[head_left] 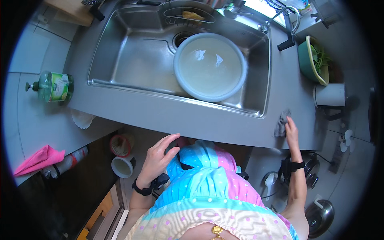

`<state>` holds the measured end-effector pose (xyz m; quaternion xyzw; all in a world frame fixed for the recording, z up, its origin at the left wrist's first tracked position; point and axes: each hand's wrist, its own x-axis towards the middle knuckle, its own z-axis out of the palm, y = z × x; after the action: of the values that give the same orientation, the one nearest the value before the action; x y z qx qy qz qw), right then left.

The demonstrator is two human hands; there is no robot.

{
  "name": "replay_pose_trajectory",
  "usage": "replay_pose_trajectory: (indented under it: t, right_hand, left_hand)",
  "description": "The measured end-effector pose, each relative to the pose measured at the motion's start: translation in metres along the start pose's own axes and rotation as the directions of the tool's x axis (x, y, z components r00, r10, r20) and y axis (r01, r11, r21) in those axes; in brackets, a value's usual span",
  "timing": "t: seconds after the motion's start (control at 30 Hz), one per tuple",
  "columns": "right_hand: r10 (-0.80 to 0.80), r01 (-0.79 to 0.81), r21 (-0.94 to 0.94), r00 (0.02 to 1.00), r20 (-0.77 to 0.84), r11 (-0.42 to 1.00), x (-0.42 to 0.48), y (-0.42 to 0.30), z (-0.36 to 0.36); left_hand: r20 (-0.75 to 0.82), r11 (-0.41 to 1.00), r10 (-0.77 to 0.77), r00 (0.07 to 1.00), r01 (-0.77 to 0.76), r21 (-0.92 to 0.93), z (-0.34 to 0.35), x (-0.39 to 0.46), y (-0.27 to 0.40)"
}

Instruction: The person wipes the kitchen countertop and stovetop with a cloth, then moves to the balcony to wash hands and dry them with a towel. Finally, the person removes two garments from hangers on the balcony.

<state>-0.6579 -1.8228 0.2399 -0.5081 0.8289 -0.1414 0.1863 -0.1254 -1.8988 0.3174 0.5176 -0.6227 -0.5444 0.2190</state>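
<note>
My right hand (291, 133) is on a crumpled grey cloth (281, 125) lying on the grey countertop (192, 120), to the right of the sink; its fingers grip the cloth's edge. Near the counter's front edge, my left hand (162, 154) is held with fingers apart and nothing in it. A large pale round basin (210, 67) of slightly cloudy water sits in the right part of the stainless steel sink (141, 66), partly over the drain.
A green pump bottle (55, 87) stands at the left, above a pink cloth (40, 160). At the right are a faucet (289, 18), a green tub (310, 61) with leafy greens and a white kettle (331, 95). A wire rack (177, 20) is at the sink's back.
</note>
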Motion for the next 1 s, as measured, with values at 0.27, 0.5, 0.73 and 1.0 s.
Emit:
replay_pose_trajectory:
  t: [0.27,0.5,0.73,1.0]
  right_hand:
    - [-0.321,0.357,-0.17,0.924,0.207,0.918,-0.061,-0.14,0.076]
    - [-0.638,0.687,-0.029,0.689,0.345,0.726,-0.046,-0.285,0.131]
    - [-0.863,0.899,0.106,0.366,0.348,0.424,-0.032,-0.44,0.198]
    - [-0.845,0.885,0.189,0.315,0.433,0.427,-0.011,-0.59,0.286]
  left_hand:
    - [0.059,0.993,0.092,0.994,-0.096,0.074,-0.033,-0.012,-0.025]
    - [-0.056,0.99,0.136,0.989,-0.134,0.042,-0.062,-0.04,-0.06]
    - [-0.209,0.994,0.105,0.972,-0.098,0.041,-0.094,-0.082,-0.083]
    - [-0.355,0.999,-0.043,0.934,0.034,-0.032,-0.115,-0.122,-0.092]
